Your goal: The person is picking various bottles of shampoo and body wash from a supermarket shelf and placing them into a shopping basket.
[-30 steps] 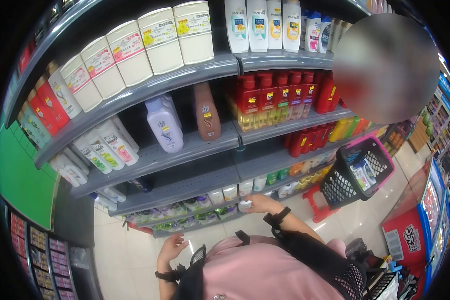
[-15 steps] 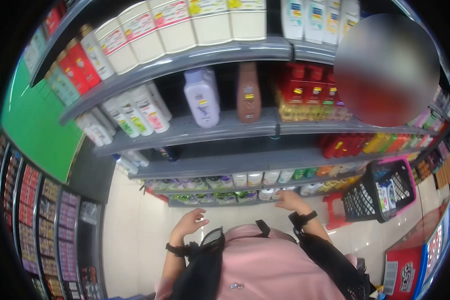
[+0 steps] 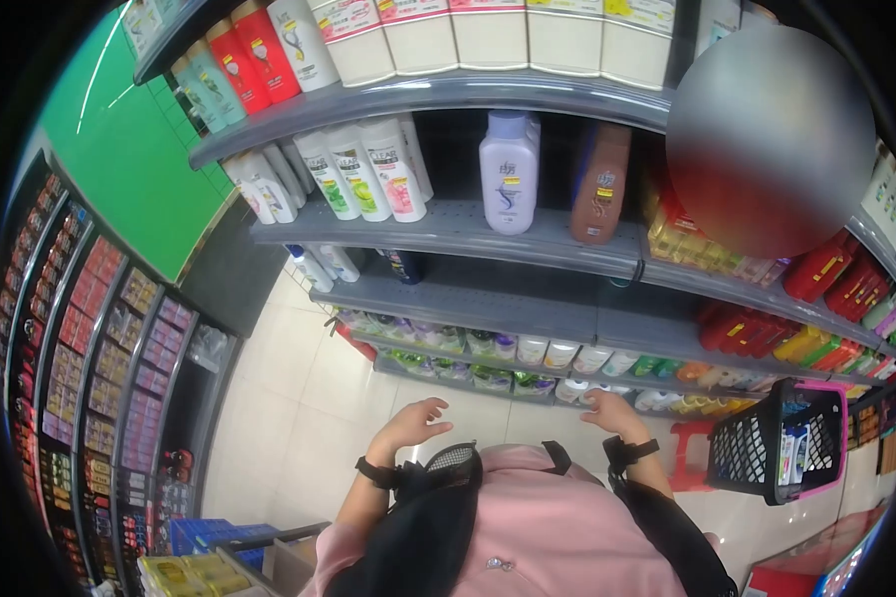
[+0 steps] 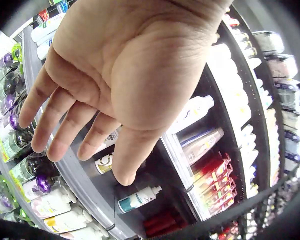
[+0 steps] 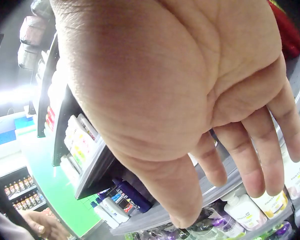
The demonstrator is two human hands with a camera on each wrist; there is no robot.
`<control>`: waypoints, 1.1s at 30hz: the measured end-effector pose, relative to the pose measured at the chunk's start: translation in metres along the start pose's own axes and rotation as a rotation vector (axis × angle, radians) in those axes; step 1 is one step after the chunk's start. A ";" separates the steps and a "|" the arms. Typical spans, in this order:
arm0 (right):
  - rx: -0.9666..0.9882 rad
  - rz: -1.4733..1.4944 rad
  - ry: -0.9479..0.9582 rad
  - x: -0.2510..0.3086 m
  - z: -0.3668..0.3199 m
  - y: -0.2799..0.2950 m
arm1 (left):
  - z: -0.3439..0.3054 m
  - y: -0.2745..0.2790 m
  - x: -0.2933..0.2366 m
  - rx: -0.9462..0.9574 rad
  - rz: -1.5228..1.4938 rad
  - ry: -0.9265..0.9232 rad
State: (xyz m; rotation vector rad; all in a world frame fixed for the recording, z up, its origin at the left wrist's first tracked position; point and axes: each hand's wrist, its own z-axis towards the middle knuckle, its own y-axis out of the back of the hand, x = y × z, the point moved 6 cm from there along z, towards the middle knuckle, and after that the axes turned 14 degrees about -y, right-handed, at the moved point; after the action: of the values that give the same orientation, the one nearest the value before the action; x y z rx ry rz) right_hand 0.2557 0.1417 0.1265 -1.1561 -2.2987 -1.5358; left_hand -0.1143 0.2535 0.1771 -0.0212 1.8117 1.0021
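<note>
My left hand (image 3: 413, 423) hangs in front of the lower shelves with fingers relaxed and nothing in it. In the left wrist view its palm faces the camera and the fingers are spread. My right hand (image 3: 615, 416) is held out near the white bottles (image 3: 575, 389) on the bottom shelf, overlapping them in the head view. Its palm (image 5: 165, 90) is bare in the right wrist view, the fingers loosely extended. Above stand a lilac bottle (image 3: 509, 174), a brown bottle (image 3: 599, 189) and several white shampoo bottles (image 3: 393, 171). Purple-capped packs (image 3: 443, 365) line the bottom shelf.
A black shopping basket (image 3: 757, 453) with a pink rim and some goods inside stands at the right on a red stool-like base (image 3: 692, 453). Another stocked rack (image 3: 100, 378) runs along the left. A blue crate (image 3: 219, 535) stands behind my left arm. Tiled floor (image 3: 269, 398) lies between.
The head view has turned left, so the shelves and basket sit farther right. My right hand, earlier at a white bottle low on the shelf, has drawn back from it with nothing held.
</note>
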 end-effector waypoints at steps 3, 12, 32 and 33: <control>0.007 -0.020 0.032 0.012 0.004 -0.004 | -0.009 0.003 0.007 -0.015 0.000 0.009; 0.047 -0.079 0.058 0.054 0.006 -0.021 | -0.047 0.010 0.031 -0.058 -0.009 0.090; 0.179 -0.237 0.267 0.171 0.009 -0.124 | -0.180 0.041 0.105 -0.229 -0.069 0.232; 0.180 -0.239 0.265 0.175 0.008 -0.129 | -0.184 0.043 0.108 -0.234 -0.076 0.242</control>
State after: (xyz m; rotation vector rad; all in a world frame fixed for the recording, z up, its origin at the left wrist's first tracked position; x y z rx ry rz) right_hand 0.0512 0.2153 0.1167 -0.6119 -2.3958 -1.4166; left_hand -0.3247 0.2086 0.1442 -0.3665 1.8841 1.1930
